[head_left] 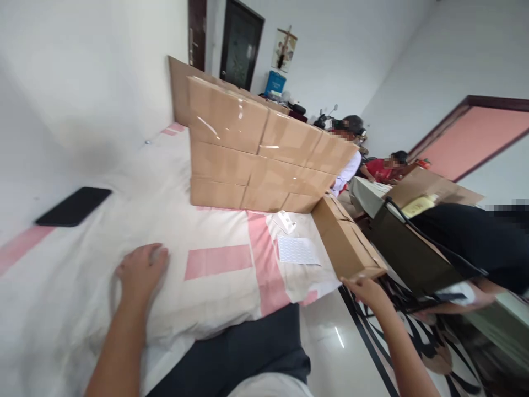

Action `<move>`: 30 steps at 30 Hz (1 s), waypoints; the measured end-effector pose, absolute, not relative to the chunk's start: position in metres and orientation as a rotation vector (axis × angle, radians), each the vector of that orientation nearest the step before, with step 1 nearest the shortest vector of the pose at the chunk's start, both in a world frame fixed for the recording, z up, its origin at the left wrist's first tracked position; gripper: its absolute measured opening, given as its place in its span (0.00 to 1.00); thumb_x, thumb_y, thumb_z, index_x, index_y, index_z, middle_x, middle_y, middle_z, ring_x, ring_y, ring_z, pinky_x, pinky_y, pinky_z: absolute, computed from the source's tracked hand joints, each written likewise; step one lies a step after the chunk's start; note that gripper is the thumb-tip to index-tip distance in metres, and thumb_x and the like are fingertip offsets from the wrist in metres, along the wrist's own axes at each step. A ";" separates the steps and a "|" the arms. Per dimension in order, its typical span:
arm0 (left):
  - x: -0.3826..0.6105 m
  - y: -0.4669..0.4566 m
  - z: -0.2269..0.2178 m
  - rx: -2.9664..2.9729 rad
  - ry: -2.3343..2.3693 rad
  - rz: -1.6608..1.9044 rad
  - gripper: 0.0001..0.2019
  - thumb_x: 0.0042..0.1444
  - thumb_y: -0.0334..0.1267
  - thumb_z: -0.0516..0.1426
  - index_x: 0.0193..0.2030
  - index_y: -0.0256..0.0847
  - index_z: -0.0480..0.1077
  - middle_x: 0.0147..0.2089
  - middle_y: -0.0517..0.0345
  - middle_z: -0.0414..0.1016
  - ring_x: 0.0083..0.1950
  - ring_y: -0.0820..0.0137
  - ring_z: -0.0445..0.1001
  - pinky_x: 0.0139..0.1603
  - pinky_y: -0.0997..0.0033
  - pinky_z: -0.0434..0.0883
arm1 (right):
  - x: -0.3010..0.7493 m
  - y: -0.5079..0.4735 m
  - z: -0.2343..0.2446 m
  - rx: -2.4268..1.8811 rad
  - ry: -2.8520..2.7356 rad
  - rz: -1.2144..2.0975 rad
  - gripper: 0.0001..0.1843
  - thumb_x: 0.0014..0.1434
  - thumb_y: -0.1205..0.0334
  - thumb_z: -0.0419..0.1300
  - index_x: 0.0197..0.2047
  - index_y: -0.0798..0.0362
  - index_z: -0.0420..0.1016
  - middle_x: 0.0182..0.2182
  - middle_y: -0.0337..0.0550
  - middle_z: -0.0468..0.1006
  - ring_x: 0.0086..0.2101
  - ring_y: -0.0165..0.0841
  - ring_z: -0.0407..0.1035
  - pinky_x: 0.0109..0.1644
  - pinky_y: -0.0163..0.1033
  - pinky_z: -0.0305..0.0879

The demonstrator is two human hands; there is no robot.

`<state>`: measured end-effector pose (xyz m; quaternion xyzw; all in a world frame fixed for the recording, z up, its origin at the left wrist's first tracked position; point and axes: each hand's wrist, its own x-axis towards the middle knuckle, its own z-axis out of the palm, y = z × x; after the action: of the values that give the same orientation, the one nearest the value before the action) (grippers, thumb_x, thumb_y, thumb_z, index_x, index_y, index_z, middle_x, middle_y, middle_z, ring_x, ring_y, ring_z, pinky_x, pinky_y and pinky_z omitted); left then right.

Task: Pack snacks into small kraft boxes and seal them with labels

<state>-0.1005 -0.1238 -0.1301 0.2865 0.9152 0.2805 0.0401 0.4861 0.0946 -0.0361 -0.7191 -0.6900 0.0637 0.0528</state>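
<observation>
My left hand lies on the white and pink cloth, fingers loosely spread and holding nothing. My right hand grips the near lower corner of a folded cardboard side panel at the table's right edge. A taller cardboard panel with shiny tape stands upright across the back and meets this side panel. On the cloth, inside the corner they make, lie a sheet with rows of small bluish marks and a small white box-like item.
A black phone or tablet lies at the left near the wall. Beyond the side panel are a dark chair and a person in black. Two more people sit farther back. The patterned floor shows at lower right.
</observation>
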 end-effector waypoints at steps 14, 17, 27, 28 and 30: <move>-0.192 -0.059 -0.067 1.042 2.611 0.958 0.13 0.67 0.42 0.49 0.36 0.43 0.71 0.38 0.53 0.79 0.40 0.61 0.76 0.42 0.64 0.64 | 0.061 0.036 -0.083 -0.680 -3.265 0.402 0.37 0.67 0.48 0.55 0.76 0.48 0.54 0.76 0.52 0.45 0.74 0.53 0.39 0.73 0.67 0.43; -0.245 0.002 -0.062 1.190 2.480 1.246 0.10 0.66 0.41 0.51 0.45 0.41 0.72 0.47 0.50 0.80 0.47 0.61 0.77 0.49 0.63 0.67 | 0.025 0.034 -0.099 -0.571 -3.241 0.416 0.37 0.70 0.48 0.52 0.78 0.45 0.48 0.77 0.48 0.40 0.74 0.53 0.33 0.73 0.71 0.37; -0.284 0.099 -0.131 1.577 1.931 1.299 0.22 0.71 0.46 0.48 0.68 0.48 0.65 0.67 0.54 0.72 0.67 0.61 0.70 0.65 0.56 0.65 | 0.022 0.060 -0.173 -0.363 -3.068 0.085 0.51 0.54 0.43 0.65 0.76 0.41 0.52 0.68 0.59 0.65 0.63 0.71 0.59 0.59 0.80 0.55; -0.284 0.096 -0.133 1.583 1.906 1.310 0.22 0.71 0.46 0.48 0.68 0.48 0.65 0.68 0.54 0.71 0.67 0.61 0.69 0.66 0.56 0.64 | 0.016 0.059 -0.166 -0.385 -3.049 0.126 0.45 0.54 0.44 0.65 0.73 0.41 0.59 0.66 0.57 0.68 0.62 0.68 0.61 0.59 0.77 0.58; -0.284 0.091 -0.134 1.583 1.880 1.307 0.22 0.71 0.45 0.48 0.68 0.47 0.66 0.67 0.53 0.72 0.66 0.61 0.70 0.65 0.55 0.64 | -0.009 0.060 -0.142 -0.454 -2.968 0.268 0.28 0.58 0.53 0.62 0.61 0.43 0.71 0.57 0.53 0.75 0.57 0.58 0.68 0.57 0.67 0.65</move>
<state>-0.2836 0.0910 -0.1341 0.5597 0.6645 0.4620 0.1781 -0.0086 0.0597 -0.1418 -0.1502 -0.9826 0.0887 0.0637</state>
